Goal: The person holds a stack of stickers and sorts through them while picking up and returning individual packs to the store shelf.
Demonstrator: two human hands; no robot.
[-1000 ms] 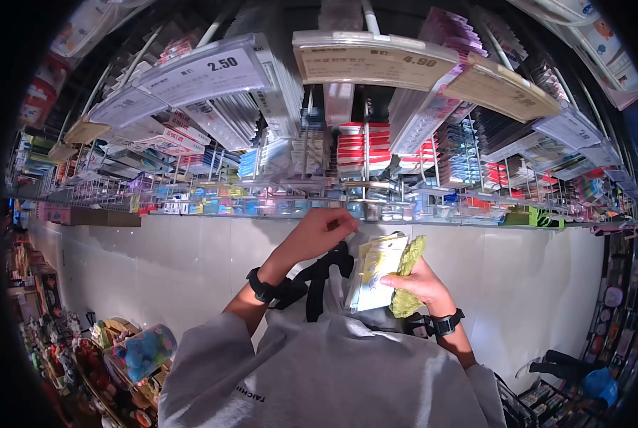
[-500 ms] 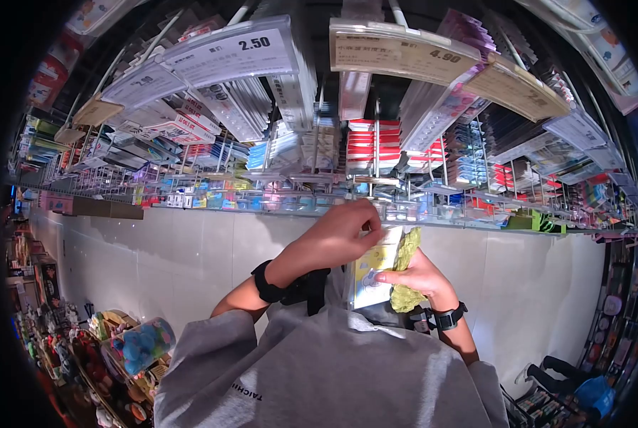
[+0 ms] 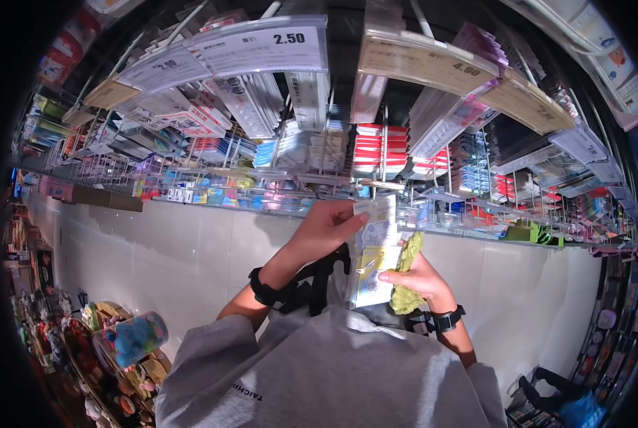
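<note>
My left hand (image 3: 331, 230) is closed, its thumb and fingers pinching the upper left corner of a flat white packet (image 3: 380, 222) with a pale cartoon print. Just below it, overlapping it in this view, is a yellow-and-white packet (image 3: 370, 265), also with a cartoon figure. My right hand (image 3: 424, 278) grips that one from the right side, thumb across its front. Also in the right hand is a fuzzy yellow-green item (image 3: 408, 289), bunched against the packet's right edge; its kind does not show. The right fingers are mostly hidden behind these things.
Ahead is a rack of hanging goods, including red-and-white packets (image 3: 381, 151), with a price label (image 3: 258, 44) on the hooks. Pale floor (image 3: 191, 242) lies below. Plush toys and a clear tub of blue items (image 3: 137, 339) stand at lower left; a person (image 3: 568, 399) is at lower right.
My left hand has shifted slightly left and down, and the white packet now shows in its pinch, above the yellow one. The right hand keeps its hold. The view has turned slightly.
</note>
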